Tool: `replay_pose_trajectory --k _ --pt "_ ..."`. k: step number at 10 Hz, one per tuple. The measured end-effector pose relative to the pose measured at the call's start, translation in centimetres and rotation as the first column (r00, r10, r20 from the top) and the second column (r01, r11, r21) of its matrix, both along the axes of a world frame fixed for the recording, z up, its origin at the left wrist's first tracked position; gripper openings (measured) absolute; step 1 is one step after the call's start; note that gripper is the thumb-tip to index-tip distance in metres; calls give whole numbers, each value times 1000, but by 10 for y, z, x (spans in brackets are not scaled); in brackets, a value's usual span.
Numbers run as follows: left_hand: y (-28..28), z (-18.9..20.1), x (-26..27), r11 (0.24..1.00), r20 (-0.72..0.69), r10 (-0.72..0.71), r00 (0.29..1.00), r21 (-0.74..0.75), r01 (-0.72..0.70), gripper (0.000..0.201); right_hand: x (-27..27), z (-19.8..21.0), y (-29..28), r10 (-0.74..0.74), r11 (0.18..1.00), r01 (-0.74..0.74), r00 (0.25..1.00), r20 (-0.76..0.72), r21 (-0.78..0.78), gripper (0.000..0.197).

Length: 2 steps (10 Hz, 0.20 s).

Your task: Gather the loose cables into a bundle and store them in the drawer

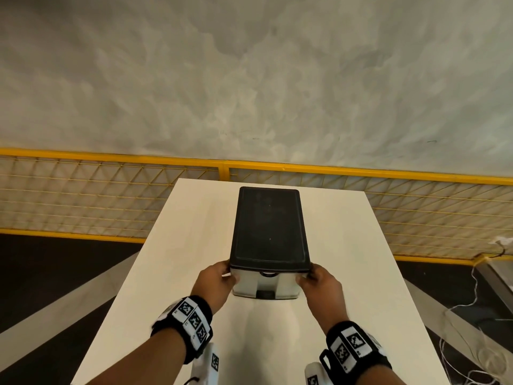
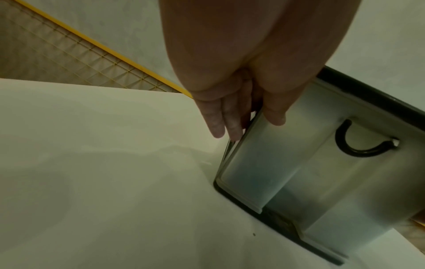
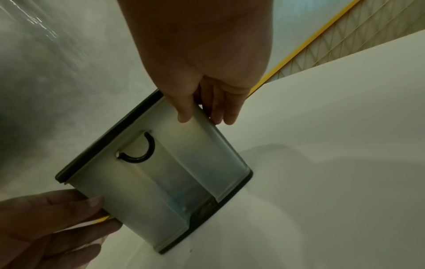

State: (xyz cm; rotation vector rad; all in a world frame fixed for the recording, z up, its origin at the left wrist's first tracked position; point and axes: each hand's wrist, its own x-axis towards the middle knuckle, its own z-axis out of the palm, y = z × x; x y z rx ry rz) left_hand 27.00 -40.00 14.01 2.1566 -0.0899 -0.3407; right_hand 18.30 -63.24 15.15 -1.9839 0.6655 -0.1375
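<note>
A small drawer unit (image 1: 269, 226) with a black top stands in the middle of the white table (image 1: 166, 273). Its frosted drawer front (image 1: 247, 286) is closed and carries a black ring handle (image 2: 358, 143) (image 3: 140, 151). My left hand (image 1: 222, 276) (image 2: 253, 127) pinches the unit's front left corner, thumb on the front and fingers along the side. My right hand (image 1: 316, 279) (image 3: 204, 118) pinches the front right corner the same way. A faint bluish shape (image 3: 181, 198) shows through the front. No loose cable lies on the table.
A yellow mesh fence (image 1: 111, 195) runs behind the table's far edge. Thin white wires (image 1: 472, 301) trail over the dark floor to the right of the table. The unit stands well in from both side edges of the table.
</note>
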Motion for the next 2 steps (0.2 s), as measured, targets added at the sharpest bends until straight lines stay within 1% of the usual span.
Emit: replay_pose_trajectory --k 1,2 --pt "6 -4 -2 997 -134 -30 990 -73 20 58 -11 5 -1 43 996 -41 998 -35 76 54" --pt "35 -4 -27 992 -217 9 976 -122 -36 67 -49 -2 -15 39 991 -23 992 -118 132 52"
